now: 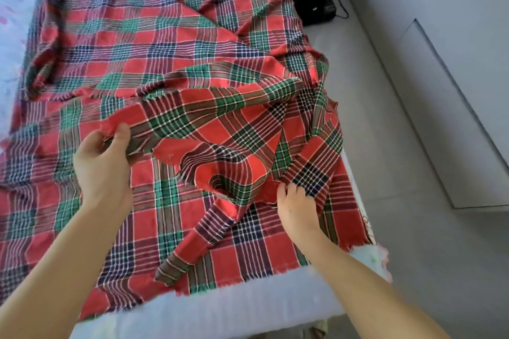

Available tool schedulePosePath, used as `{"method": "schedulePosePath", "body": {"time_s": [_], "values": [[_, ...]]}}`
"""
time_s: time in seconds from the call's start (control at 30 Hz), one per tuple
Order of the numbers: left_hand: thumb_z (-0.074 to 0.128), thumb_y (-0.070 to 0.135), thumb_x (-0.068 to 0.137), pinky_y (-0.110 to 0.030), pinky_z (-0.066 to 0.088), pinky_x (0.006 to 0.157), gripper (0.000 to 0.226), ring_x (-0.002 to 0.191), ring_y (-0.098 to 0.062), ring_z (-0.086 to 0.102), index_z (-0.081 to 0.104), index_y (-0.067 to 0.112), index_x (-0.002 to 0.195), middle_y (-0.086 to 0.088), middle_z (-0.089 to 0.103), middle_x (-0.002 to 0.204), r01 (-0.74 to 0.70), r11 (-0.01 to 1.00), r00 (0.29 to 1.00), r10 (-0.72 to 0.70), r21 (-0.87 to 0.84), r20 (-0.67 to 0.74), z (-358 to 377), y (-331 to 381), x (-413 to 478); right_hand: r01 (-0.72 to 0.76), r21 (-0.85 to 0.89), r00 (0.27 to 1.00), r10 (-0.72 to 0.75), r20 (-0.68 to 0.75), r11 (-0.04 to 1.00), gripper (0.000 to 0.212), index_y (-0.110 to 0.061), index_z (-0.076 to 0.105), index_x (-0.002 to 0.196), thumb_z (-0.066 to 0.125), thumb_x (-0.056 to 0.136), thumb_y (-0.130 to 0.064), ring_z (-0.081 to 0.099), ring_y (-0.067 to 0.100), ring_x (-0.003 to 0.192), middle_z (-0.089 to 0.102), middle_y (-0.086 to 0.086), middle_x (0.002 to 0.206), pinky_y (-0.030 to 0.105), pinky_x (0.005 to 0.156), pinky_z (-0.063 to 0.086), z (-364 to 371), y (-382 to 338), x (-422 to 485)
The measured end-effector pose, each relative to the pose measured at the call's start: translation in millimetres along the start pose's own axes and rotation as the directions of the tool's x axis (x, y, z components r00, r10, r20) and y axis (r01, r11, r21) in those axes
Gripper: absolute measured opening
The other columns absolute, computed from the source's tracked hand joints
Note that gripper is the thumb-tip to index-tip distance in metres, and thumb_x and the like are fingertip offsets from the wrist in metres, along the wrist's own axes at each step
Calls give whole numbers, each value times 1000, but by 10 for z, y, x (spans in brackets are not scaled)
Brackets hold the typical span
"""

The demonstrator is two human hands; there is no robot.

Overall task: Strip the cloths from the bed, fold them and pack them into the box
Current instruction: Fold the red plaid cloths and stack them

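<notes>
a wide red, green and navy plaid cloth [170, 63] of woven fabric with frayed edges lies spread over the bed [248, 308]. it covers the bed from the lower left of the frame up to the top centre. near the middle it is rumpled into loose, raised folds, and one long fold runs diagonally toward the upper right.

the left hand [102, 162], at centre left, grips a frayed edge of the lifted part. its thumb lies on top and its fingers are curled underneath, so that edge is held up off the layer below. the right hand [296, 206], at lower centre right, has its fingers bent closed on a narrow fold of the same cloth near the bed's right side. both bare forearms reach in from the bottom edge.

a pale bluish sheet [16, 22] shows along the left edge, and the same pale covering shows as a strip along the foot of the bed at the bottom.

to the right of the bed is a smooth light grey floor [413, 270]. further right a flat pale grey panel [454, 132] runs diagonally; whether it is a wall or a cabinet front cannot be told. in the upper right, just beside the bed's far corner, a black device [316, 0] stands on the floor, with a thin black cable [340, 0] looping from it.
</notes>
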State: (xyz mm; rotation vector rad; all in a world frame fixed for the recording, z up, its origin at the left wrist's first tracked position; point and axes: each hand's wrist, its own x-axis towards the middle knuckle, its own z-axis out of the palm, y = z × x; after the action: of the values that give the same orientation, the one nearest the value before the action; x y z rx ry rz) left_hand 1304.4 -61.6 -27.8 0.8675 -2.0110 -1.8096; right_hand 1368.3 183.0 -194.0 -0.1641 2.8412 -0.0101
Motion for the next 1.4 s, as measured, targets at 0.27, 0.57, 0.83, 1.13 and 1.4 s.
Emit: {"method": "schedulePosePath", "body": {"time_s": [0.27, 0.57, 0.83, 1.13, 1.4], "values": [[56, 19, 94, -43, 56, 84, 17, 85, -23, 69, 62, 25, 79, 0, 68, 87, -54, 998, 997, 55, -15, 50, 0, 430, 61, -41, 682, 938, 264, -226, 730, 20, -2, 69, 107, 59, 90, -2, 59, 12, 64, 71, 7, 83, 12, 63, 42, -657, 337, -166], [60, 10, 89, -41, 57, 71, 10, 74, -22, 67, 69, 14, 85, -4, 70, 79, -443, 835, 875, 323, 327, 360, -200, 1936, -293, 188, 738, 847, 274, -456, 648, 28, -4, 57, 67, 60, 92, -17, 33, 10, 40, 41, -4, 44, 26, 43, 31, -2653, 34, -774], [66, 12, 85, -36, 57, 76, 9, 74, -19, 69, 74, 8, 89, -2, 72, 76, -562, 762, 765, 330, 322, 553, -643, 3054, -685, 456, 721, 740, 227, -633, 522, 24, -5, 57, 68, 65, 88, -15, 42, 9, 49, 53, 2, 53, 17, 44, 32, -4216, -746, -1342], [50, 32, 96, -37, 47, 73, 41, 87, -34, 64, 69, -5, 92, -23, 69, 93, -359, 891, 928, 373, 278, 2, -920, 3669, -526, 411, 760, 805, 190, -562, 503, 36, 1, 50, 59, 59, 92, -11, 42, 9, 35, 36, -2, 45, 15, 39, 28, -4770, -1039, -1411], [55, 23, 94, -40, 42, 74, 35, 96, -40, 61, 68, -9, 99, -29, 65, 94, -229, 878, 954, 287, 421, -80, -1209, 3444, -300, 346, 863, 895, 146, -421, 370, 32, 2, 50, 65, 53, 94, -9, 64, 23, 44, 52, 24, 57, 26, 37, 46, -4783, -996, -1382]]}}
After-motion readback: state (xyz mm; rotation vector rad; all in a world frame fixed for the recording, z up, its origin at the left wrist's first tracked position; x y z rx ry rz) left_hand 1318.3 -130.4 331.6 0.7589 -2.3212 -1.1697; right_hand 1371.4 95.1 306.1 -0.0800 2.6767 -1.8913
